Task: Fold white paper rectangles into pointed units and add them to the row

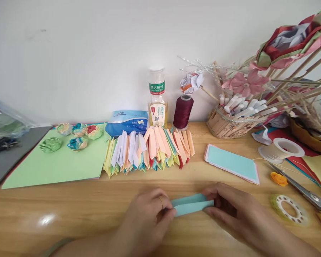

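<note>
A folded light-blue paper strip (194, 207) is held between my two hands above the wooden table, its long sides bent up along a lengthwise crease. My left hand (152, 214), with a ring on one finger, pinches its left end between thumb and fingers. At the other end, my right hand (232, 210) grips the paper the same way. Beyond the hands stands a long row of folded paper pieces (149, 150) in several colours. To the right lies a stack of rectangular paper slips (231, 162), light blue on top.
Small paper flowers (50, 144) rest on green paper sheets (69, 167). Behind the row are a tissue pack (127, 121), a bottle (157, 100) and a dark red thread spool (183, 112). Scissors (305, 191), a tape roll (289, 210), a white spool (280, 150) and a pen basket (230, 125) stand right.
</note>
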